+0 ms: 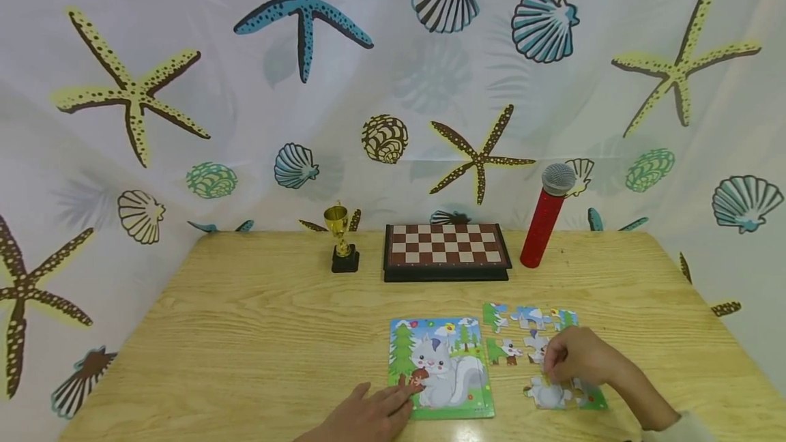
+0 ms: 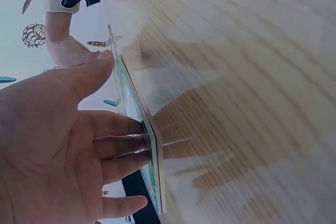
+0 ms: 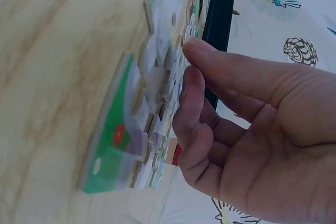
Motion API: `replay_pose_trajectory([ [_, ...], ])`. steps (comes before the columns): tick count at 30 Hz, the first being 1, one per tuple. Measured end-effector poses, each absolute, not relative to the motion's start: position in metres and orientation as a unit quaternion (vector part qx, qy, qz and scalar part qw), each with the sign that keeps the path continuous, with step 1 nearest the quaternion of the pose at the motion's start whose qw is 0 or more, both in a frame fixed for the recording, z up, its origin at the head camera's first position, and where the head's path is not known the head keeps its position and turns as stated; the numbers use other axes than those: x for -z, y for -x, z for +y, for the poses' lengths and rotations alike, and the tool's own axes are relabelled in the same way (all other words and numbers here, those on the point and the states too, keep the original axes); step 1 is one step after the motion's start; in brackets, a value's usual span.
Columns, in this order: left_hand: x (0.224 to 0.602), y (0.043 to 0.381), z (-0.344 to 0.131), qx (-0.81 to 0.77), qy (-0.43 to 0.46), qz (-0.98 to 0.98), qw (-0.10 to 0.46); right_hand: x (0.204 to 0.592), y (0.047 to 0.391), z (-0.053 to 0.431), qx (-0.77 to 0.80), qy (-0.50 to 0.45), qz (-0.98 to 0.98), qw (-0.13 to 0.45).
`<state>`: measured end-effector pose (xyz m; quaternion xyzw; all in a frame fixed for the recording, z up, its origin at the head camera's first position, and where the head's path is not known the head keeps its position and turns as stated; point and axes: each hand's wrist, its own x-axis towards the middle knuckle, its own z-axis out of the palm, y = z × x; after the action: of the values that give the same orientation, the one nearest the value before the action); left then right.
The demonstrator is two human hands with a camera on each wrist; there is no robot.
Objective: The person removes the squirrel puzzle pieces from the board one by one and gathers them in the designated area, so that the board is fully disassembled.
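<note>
A square squirrel puzzle board lies flat on the wooden table. My left hand rests its straight fingertips on the board's lower left part; the left wrist view shows the palm and fingers over its edge. To the right lie loose jigsaw pieces in rough rows, among them a squirrel-face piece and a grey-white body piece. Over the lower pieces is my right hand, fingers loosely bent. In the right wrist view, a small gap separates thumb and index finger, with nothing visible between them, beside a green corner piece.
Behind the puzzle stands a checkered board-game box. A gold trophy cup is to its left, and a red microphone stands upright to its right. A curtain printed with starfish and shells hangs along the back edge.
</note>
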<state>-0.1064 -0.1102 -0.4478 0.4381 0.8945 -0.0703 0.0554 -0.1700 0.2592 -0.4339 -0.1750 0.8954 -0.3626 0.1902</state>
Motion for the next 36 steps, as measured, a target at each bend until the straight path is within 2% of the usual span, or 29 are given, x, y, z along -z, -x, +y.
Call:
replay_pose_trajectory([
  [5,0.447,0.107,-0.11,0.067,-0.426,0.899,0.08,0.43,0.173,0.253,0.349,0.18,0.904,0.167],
  [10,0.446,0.106,-0.111,0.053,-0.428,0.899,0.077,0.426,0.179,0.239,0.368,0.206,0.892,0.164],
  [22,0.444,0.108,-0.113,0.022,-0.424,0.897,0.118,0.43,0.186,0.184,0.356,0.271,0.881,0.154],
  [27,0.443,0.107,-0.115,0.032,-0.42,0.901,0.108,0.434,0.186,0.157,0.358,0.279,0.879,0.146],
  [32,0.439,0.107,-0.119,0.058,-0.397,0.91,0.1,0.435,0.185,0.133,0.379,0.275,0.869,0.164],
  [36,0.437,0.109,-0.121,0.062,-0.373,0.918,0.118,0.437,0.184,0.12,0.408,0.285,0.846,0.191],
])
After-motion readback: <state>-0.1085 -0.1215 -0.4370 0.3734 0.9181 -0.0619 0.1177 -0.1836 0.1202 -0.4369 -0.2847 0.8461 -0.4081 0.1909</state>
